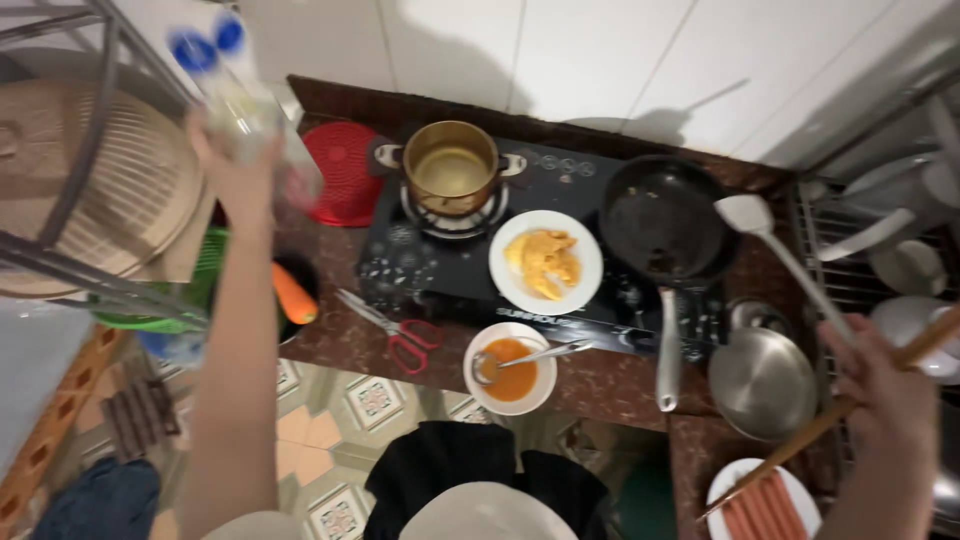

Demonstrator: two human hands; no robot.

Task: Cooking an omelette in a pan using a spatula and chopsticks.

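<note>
My left hand (237, 160) is raised at the far left and grips a clear plastic bottle (232, 95) with a blue cap. It hovers left of the red round mat (345, 170) and the black stove (560, 240). My right hand (885, 395) is at the right edge, closed on wooden chopsticks (830, 415) and the handle of a white spatula (775, 250). The spatula's blade reaches up beside the black frying pan (660, 215). The chopsticks slant down over a white plate of sausages (765, 505).
A brass pot (450, 165) sits on the stove's left burner. A white plate of fried egg (545, 262) lies mid-stove. A bowl of orange sauce with a spoon (510, 368), red-handled scissors (395, 325), a steel lid (762, 380), a carrot (293, 293), and a dish rack (890, 250) surround them.
</note>
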